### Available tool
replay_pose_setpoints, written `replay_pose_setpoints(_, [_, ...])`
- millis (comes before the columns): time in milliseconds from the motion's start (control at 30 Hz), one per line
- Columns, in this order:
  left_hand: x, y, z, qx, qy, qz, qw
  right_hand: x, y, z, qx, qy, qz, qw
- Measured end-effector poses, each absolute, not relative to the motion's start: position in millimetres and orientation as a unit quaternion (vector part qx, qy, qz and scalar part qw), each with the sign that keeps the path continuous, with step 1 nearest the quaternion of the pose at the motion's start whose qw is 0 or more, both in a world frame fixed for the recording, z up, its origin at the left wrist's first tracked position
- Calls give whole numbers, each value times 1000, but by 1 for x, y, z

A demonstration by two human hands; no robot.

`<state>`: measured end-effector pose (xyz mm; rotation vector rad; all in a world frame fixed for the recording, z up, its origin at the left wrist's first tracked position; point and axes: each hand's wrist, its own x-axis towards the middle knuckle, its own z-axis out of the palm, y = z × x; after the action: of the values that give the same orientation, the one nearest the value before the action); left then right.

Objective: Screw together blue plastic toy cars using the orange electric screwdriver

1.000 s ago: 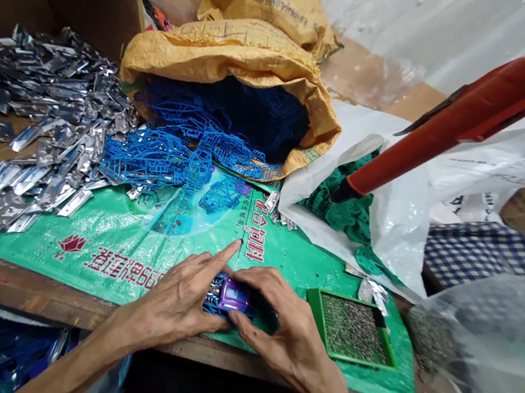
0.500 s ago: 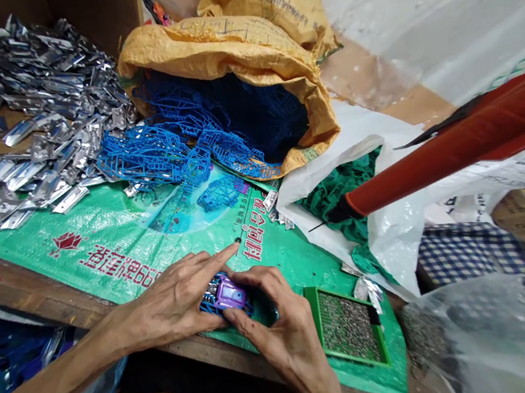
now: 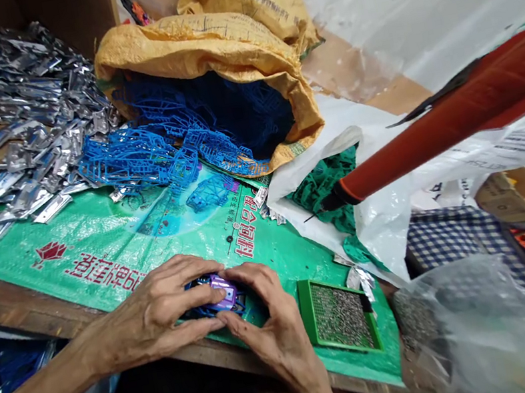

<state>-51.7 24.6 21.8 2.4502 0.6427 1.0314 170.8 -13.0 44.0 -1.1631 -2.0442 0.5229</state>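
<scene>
A small purple-and-blue toy car (image 3: 228, 295) sits near the table's front edge, held between both hands. My left hand (image 3: 160, 309) grips it from the left, its index finger pressed on the purple top and its thumb along the near side. From the right, my right hand (image 3: 272, 310) curls round its other end with thumb and fingers. The fingers hide much of the blue frame. Beyond the hands, a loose blue plastic frame (image 3: 211, 192) lies on the green printed sheet (image 3: 96, 232). To the right stands a green tray (image 3: 307, 314) of small screws.
A red power screwdriver (image 3: 434, 132) reaches in from the right, above a white bag (image 3: 385, 202) of green parts. Blue frames (image 3: 128, 159) spill from a yellow woven sack (image 3: 214, 35). Silvery parts (image 3: 32, 101) are heaped at left. A clear plastic bag (image 3: 497, 317) stands right.
My left index finger has come down from pointing outstretched past the toy car to pressing on its purple top. The whole view has shifted slightly.
</scene>
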Motion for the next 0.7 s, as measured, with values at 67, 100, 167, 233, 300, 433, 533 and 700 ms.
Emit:
replay_pose_setpoints(67, [-51,25,20,881,239,360,193,175,-17,41,-452,-797,188,355])
replay_pose_setpoints(100, [-50,25,20,881,244,356,192,178,-20,40,-458,-797,179,351])
replay_pose_setpoints(167, [-48,24,18,881,245,353,196,183,-24,37,-479,-794,165,335])
replay_pose_setpoints(233, [-47,25,16,882,232,355,206,186,-28,33,-484,-796,163,323])
replay_pose_setpoints(300, [-46,26,13,880,220,364,212,187,-29,30,-477,-799,169,326])
replay_pose_setpoints(433, [-47,29,9,880,208,369,212,185,-29,26,-481,-781,183,353])
replay_pose_setpoints(533, [-43,31,10,891,212,346,206,188,-29,25,-485,-770,190,369])
replay_pose_setpoints(700, [-18,37,21,897,193,347,194,203,-34,25,-529,-750,170,359])
